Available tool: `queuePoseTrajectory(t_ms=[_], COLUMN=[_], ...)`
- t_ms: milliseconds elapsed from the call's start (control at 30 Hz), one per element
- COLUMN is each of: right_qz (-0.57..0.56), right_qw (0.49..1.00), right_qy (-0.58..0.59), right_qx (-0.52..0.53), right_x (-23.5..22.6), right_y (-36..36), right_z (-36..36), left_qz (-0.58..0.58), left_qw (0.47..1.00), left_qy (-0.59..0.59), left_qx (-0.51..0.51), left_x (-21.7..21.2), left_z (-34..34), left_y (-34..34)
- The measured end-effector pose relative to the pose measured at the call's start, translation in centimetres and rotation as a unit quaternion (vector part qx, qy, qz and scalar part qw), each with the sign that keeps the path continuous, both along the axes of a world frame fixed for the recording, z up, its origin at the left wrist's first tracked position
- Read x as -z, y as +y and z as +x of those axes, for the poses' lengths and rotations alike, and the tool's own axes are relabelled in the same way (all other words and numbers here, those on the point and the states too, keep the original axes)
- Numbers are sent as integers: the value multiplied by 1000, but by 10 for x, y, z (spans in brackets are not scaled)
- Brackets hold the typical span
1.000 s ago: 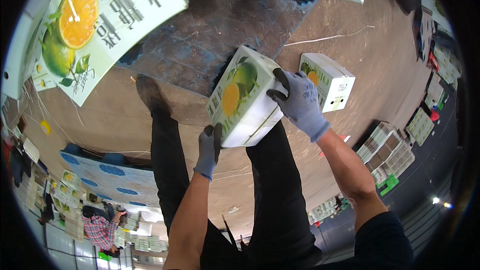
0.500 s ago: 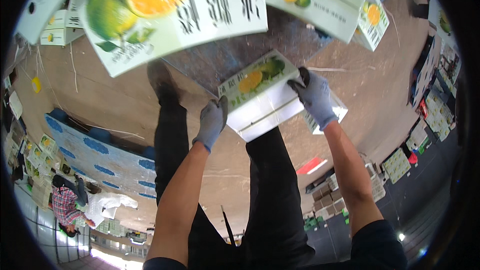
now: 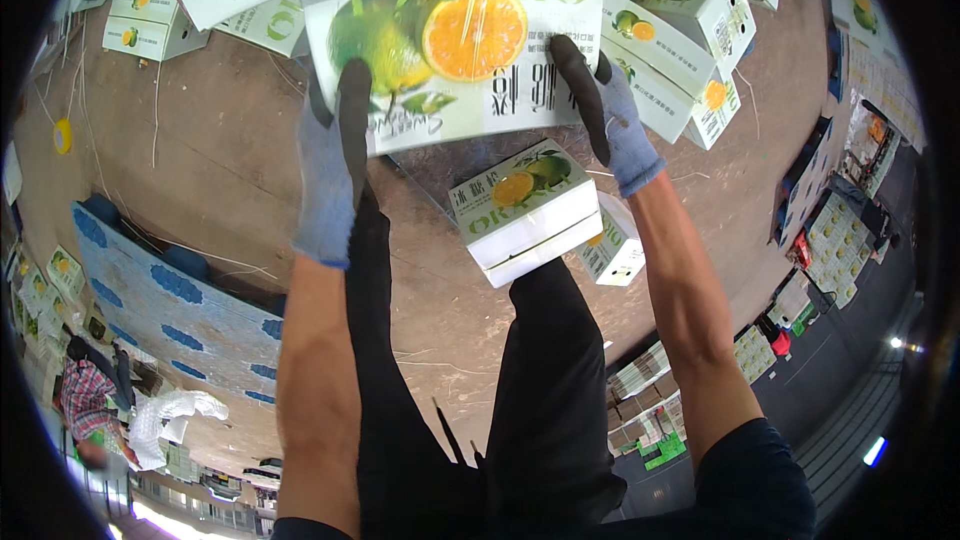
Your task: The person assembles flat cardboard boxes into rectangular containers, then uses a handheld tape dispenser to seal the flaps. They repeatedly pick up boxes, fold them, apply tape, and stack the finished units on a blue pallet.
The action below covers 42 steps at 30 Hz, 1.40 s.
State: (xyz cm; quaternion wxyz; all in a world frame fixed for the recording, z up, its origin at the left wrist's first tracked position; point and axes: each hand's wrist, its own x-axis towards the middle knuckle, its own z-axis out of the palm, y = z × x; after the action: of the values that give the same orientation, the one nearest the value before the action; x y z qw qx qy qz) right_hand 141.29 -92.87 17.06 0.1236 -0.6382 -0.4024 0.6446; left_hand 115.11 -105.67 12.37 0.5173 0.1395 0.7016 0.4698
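Both my hands wear grey-blue gloves with black fingers. My left hand (image 3: 330,170) grips the left edge of a large white carton (image 3: 455,40) printed with a cut orange and green fruit. My right hand (image 3: 605,110) grips its right edge. The carton is up in front of me, among a stack of similar cartons. Below it a smaller white carton (image 3: 525,210) with the same fruit print lies free above my dark trouser legs, next to another small carton (image 3: 612,252). Neither hand touches it.
More fruit cartons are stacked at the top right (image 3: 700,20) and lie at the top left (image 3: 140,25). A blue pallet (image 3: 150,300) lies on the brown floor at left. A yellow tape roll (image 3: 63,135) lies far left. A person in a plaid shirt (image 3: 85,400) stands at lower left.
Both hands have let go of the smaller carton they held and moved up onto the large carton. The smaller carton now lies free below them.
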Motion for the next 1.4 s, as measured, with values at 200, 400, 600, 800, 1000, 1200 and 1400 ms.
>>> queuePoseTrajectory(t_ms=[200, 400, 600, 800, 1000, 1200, 1400], right_qz=[14, -86, -65, 221, 296, 210, 365], right_qw=[983, 920, 881, 826, 841, 953, 862], right_qy=[-84, -149, -212, -299, -240, -76, -178], right_qx=[-161, -353, -418, -424, -385, -205, -303], right_x=[-47, 35, 95, 31, 108, 131, 35], right_y=[-15, -24, -66, 25, 170, 152, 88], right_z=[41, 74, 114, 37, -23, -25, -26], left_qz=[-114, -374, -235, -215, -93, -31, -71], left_qw=[984, 901, 970, 960, 986, 994, 992], left_qy=[-111, -213, 16, 154, 35, -69, -61], left_qx=[-75, 52, 55, 95, 133, -81, -90], left_x=[-68, 17, 68, 50, 108, 136, 50], left_z=[61, 83, 148, 81, 24, 44, 18], left_y=[-84, -119, -161, -106, 52, 61, -18])
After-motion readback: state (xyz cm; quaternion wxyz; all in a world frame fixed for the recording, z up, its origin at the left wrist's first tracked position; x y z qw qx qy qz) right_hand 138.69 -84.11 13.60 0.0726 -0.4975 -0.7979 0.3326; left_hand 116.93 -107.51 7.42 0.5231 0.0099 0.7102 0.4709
